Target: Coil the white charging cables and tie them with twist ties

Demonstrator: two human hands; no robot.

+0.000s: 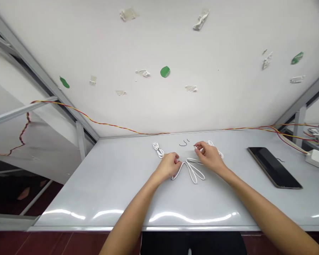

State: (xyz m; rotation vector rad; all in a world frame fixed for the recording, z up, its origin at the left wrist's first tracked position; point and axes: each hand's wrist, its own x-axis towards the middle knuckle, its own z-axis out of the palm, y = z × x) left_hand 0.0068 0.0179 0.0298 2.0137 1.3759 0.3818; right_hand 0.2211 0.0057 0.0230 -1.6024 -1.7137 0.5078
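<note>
white cable (197,171) lies in flat open loops on the bench (95,198), pinned there by the left hand (168,166) closed on one strand, while the right hand (208,156) curls over another, its grip unclear

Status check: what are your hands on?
Left hand touching looped white cable. Right hand over it, grip unclear. Coiled white cable beyond left hand.
</note>
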